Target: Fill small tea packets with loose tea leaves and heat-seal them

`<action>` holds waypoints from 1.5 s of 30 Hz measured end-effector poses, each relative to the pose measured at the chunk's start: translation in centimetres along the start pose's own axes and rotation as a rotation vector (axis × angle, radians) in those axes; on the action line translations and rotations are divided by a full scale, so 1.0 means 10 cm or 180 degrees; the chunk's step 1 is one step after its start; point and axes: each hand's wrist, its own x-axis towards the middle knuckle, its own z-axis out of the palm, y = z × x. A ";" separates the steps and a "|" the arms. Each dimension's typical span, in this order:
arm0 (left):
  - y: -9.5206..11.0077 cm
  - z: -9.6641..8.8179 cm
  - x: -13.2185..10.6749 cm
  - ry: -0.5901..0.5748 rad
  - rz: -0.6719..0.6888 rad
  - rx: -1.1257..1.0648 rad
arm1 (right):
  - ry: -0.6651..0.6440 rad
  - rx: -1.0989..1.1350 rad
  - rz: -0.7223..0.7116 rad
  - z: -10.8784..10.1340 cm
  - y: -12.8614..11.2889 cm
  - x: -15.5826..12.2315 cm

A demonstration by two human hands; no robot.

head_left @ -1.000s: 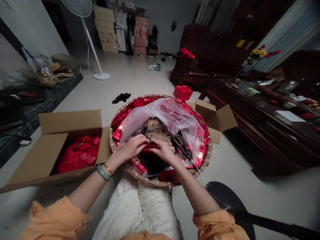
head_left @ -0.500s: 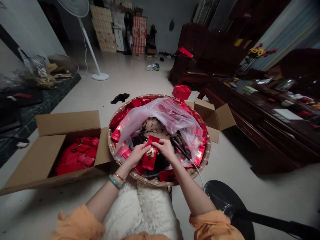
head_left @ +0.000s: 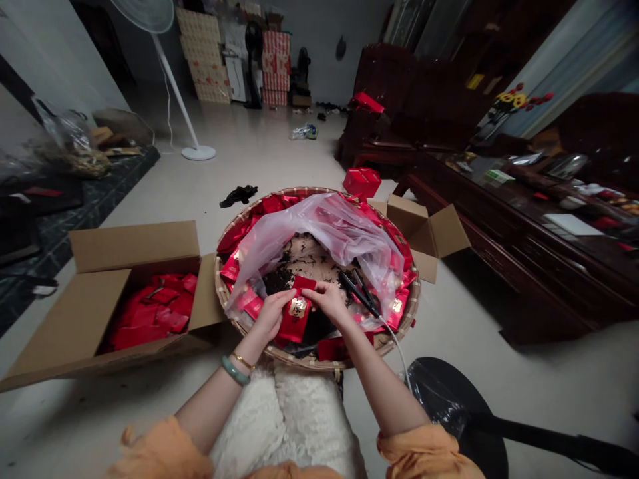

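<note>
Left hand (head_left: pixel 272 314) curled against the side of a red foil sachet (head_left: pixel 294 314) with a gold label, fingers and thumb pinching it. Right hand (head_left: pixel 332 299) up at the top edge, fingertips pinching there too, though exact thumb position hard to tell from this angle. Sachet held up off the tray, top edge toward the far side, probably to keep that end easy to get at and away from the mess underneath.

Right below it, loose dark tea-like leaves (head_left: pixel 277 281) spread across a round woven bamboo tray (head_left: pixel 319 363). Just right of the right hand, a black clamp-type tool (head_left: pixel 360 294) on the tray, white cord (head_left: pixel 397 352) trailing off toward the near right, so within easy reach, seemingly on purpose. Pinkish clear plastic bag (head_left: pixel 319 233) bunched over the far half of the tray, with more red sachets (head_left: pixel 234 269) packed around the rim, maybe to keep them apart from the leaves.

Off to the left, an open cardboard box (head_left: pixel 134 246) full of red sachets (head_left: pixel 150 309), right beside the tray for quick reach. Second open cardboard box (head_left: pixel 429 233) tucked behind the tray's far right edge, red gift box (head_left: pixel 362 181) just past the far rim, all on a pale floor (head_left: pixel 259 146).
</note>
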 end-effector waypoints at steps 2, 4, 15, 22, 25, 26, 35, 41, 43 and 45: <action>-0.01 0.01 -0.03 -0.0078 0.0012 -0.0019 | 0.0010 -0.0041 -0.0012 -0.01 0.02 0.00; -0.02 0.00 -0.06 -0.0366 -0.0145 0.0089 | 0.0004 -0.0060 -0.0014 -0.02 0.04 -0.01; -0.10 0.04 -0.15 -0.0703 -0.0632 0.1246 | 0.0254 -0.2269 -0.1004 -0.05 -0.19 0.04; -0.09 0.04 -0.15 -0.0641 -0.0675 0.1283 | 0.0261 -0.3944 -0.1502 0.05 -0.19 0.16; -0.08 0.02 -0.15 -0.0704 -0.0590 0.1385 | 0.0436 -0.4001 -0.1624 0.03 -0.13 0.21; -0.07 0.02 -0.15 -0.0747 -0.0592 0.1434 | 0.0507 -0.3983 -0.1625 0.01 -0.11 0.23; -0.05 0.02 -0.09 -0.1117 -0.0739 0.0988 | 0.0672 -0.3624 -0.1529 -0.02 -0.13 0.28; -0.05 0.02 -0.10 -0.0960 -0.0759 0.0658 | 0.1367 -0.3712 -0.1104 -0.40 -0.14 0.17; -0.04 0.00 -0.13 -0.0871 -0.0750 0.0512 | 0.1713 -0.4260 -0.0711 -0.60 -0.10 0.10; -0.04 -0.01 -0.15 -0.0801 -0.0727 0.0416 | 0.1698 -0.4642 -0.0352 -0.74 -0.04 0.02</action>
